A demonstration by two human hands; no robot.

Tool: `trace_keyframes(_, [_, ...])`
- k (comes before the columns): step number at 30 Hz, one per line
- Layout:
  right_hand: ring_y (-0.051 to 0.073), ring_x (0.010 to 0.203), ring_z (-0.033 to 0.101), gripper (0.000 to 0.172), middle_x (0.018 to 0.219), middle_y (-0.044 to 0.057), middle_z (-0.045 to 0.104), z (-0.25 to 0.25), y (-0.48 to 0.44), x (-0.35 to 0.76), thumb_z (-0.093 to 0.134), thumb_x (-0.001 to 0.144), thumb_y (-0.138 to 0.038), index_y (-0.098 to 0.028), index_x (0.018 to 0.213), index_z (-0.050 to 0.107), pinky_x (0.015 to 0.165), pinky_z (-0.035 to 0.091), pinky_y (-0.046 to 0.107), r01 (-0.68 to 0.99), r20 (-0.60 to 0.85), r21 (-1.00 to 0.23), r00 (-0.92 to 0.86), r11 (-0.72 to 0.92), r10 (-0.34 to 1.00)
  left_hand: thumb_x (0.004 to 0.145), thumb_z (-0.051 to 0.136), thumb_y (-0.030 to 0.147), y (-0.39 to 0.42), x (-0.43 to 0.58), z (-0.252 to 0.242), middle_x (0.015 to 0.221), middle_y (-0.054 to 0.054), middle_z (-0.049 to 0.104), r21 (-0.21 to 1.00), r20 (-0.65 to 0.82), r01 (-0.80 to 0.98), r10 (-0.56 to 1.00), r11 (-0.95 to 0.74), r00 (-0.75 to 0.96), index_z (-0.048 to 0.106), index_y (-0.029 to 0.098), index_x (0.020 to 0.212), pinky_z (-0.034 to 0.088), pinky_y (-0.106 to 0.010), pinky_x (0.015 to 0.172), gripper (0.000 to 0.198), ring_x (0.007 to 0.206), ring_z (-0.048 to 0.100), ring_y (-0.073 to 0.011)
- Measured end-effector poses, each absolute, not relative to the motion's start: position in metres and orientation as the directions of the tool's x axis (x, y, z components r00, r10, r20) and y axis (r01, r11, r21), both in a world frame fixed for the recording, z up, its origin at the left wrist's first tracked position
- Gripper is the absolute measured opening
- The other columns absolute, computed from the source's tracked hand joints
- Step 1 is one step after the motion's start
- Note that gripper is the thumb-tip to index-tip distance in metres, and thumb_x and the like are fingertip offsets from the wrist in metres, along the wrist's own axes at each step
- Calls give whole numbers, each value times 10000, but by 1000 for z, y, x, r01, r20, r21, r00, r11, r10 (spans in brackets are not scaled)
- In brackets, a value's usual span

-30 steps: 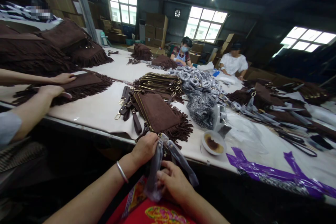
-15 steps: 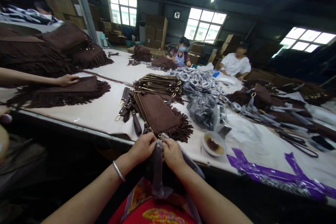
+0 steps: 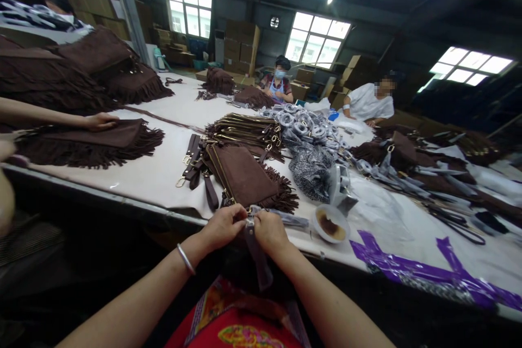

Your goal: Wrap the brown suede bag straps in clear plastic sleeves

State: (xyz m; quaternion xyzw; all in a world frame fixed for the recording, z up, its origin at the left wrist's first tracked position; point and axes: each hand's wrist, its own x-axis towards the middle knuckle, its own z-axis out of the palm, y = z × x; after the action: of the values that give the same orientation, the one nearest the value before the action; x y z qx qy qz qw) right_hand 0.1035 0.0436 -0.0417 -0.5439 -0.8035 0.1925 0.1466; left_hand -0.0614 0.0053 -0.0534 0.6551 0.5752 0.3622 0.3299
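At the table's front edge, my left hand point(image 3: 225, 225) and my right hand point(image 3: 271, 234) are closed close together on the upper end of a dark brown wrist strap point(image 3: 256, 255). The strap hangs between them, its lower part in clear plastic wrap. My fingertips hide its top end. Just beyond my hands lies a brown suede fringed bag point(image 3: 244, 174) with a gold zipper. A second plastic-wrapped strap point(image 3: 287, 219) rests by my right hand on the table edge. Left of the bag are several unwrapped brown straps point(image 3: 196, 171) with gold clasps.
Behind the bag is a stack of zippered bags point(image 3: 240, 129) beside a pile of wrapped coiled straps point(image 3: 304, 125). A bowl with brown residue point(image 3: 330, 223) and purple tape point(image 3: 408, 266) are at right. A co-worker's hand point(image 3: 101, 121) rests on a fringed bag at left.
The hanging strap has swung from straight down to slanting right, and less of it is covered by plastic. The second wrapped strap, which drooped over the edge, now lies along it.
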Motion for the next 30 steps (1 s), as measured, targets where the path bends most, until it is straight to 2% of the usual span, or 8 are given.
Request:
trace_keyframes(5, [170,612,616,300,692,53,665,-54,25,112,508,859,-387,-139,908,669,582,473,268,509,-208,-859,-264,-47,942,783,597,300,1,-54,-56,769,-4,687,893,84,446,996,-55,-44,616,196,852,471,-254,661,126,710,634,-157])
trace_keyframes(8, [134,517,561,432,620,2,616,-60,7,116,620,758,-469,-123,1017,642,493,444,235,261,-389,-913,-322,-314,863,792,586,252,-2,-48,-56,765,-1,683,849,137,522,988,-84,-65,611,207,874,468,-259,673,97,707,633,-156])
trace_keyframes(11, [107,506,510,381,586,-2,584,-60,-8,118,654,714,-476,-109,817,654,478,391,208,178,-390,-920,-334,-348,858,829,549,232,-5,-44,-55,767,-19,664,729,237,667,971,-154,-35,601,208,837,457,-273,700,58,727,619,-164])
trace_keyframes(15, [84,454,423,318,501,-32,490,-59,-25,120,629,730,-429,-139,617,566,432,307,198,266,-410,-906,-347,-330,844,882,472,233,-12,-42,-57,760,-46,634,569,356,793,934,-217,1,589,204,800,451,-295,724,146,731,603,-179])
trace_keyframes(19, [85,457,413,251,489,-38,471,-61,-37,116,617,731,-345,-142,599,553,441,300,201,321,-405,-901,-380,-292,832,881,469,260,-23,-45,-60,814,-51,645,657,356,741,924,-141,-140,591,206,857,464,-320,778,136,791,617,-191])
trace_keyframes(23, [88,467,416,212,486,-33,488,-60,-39,111,600,743,-274,-147,578,561,454,280,204,444,-338,-882,-362,-158,869,869,488,370,-35,-42,-59,808,-44,669,936,-26,319,933,149,-359,575,185,942,507,-313,677,217,757,653,-197])
trace_keyframes(26, [103,506,468,198,536,-8,574,-58,-41,110,588,762,-241,-154,585,609,490,290,216,569,-185,-818,-399,84,898,824,525,513,-45,-34,-61,670,-26,642,925,-373,4,911,379,-175,587,153,835,470,-271,523,366,606,625,-181])
trace_keyframes(30, [128,572,543,234,605,7,646,-49,-31,117,618,789,-320,-180,603,641,557,335,230,598,-34,-744,-481,299,876,734,645,504,-51,-26,-63,670,-19,649,928,-366,-99,928,358,-77,612,136,774,454,-254,544,371,597,599,-158])
